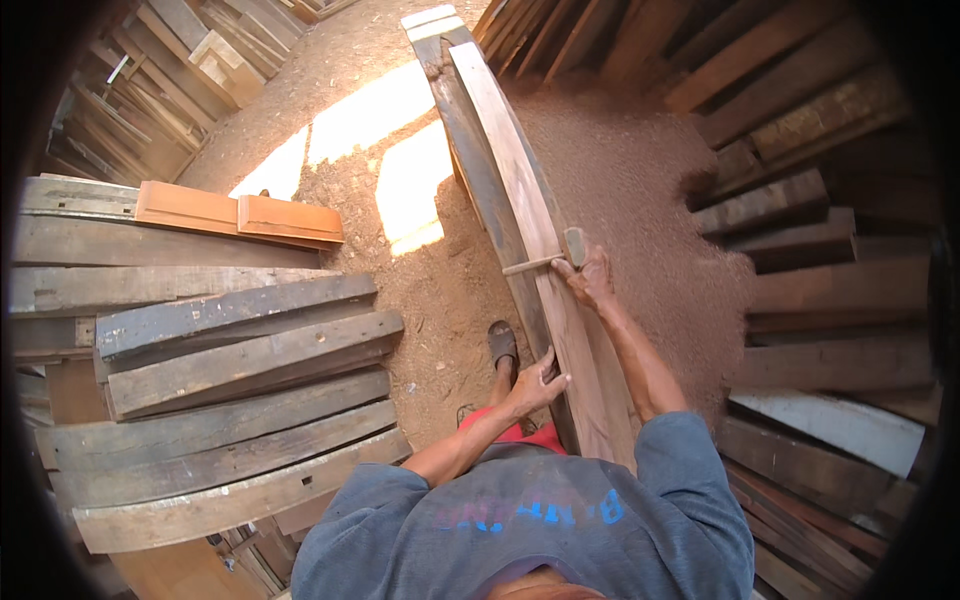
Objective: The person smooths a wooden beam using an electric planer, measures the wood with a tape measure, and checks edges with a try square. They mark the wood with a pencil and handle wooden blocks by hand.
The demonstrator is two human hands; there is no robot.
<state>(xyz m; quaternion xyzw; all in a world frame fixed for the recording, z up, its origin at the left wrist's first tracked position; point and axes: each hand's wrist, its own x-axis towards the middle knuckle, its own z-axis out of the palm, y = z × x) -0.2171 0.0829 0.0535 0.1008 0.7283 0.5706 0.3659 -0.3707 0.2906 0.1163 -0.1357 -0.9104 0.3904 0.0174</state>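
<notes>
A long pale wooden plank (520, 190) lies lengthwise on a darker, weathered beam (466, 130), running away from my body. Across the plank rests a wooden marking gauge (532, 265), its thin rod spanning the top face and its block against the right edge. My right hand (590, 275) is closed around the block end of this gauge. Closer to me, my left hand (537, 387) touches the plank's left edge, with thumb and forefinger spread apart. Its other fingers are partly hidden.
Stacked old boards (240, 380) fill the left side, with orange-brown panels (240, 215) on top. More timber (840, 290) is piled along the right. Sunlight patches fall on the sawdust-strewn floor (440, 290). My sandalled foot (502, 343) stands left of the beam.
</notes>
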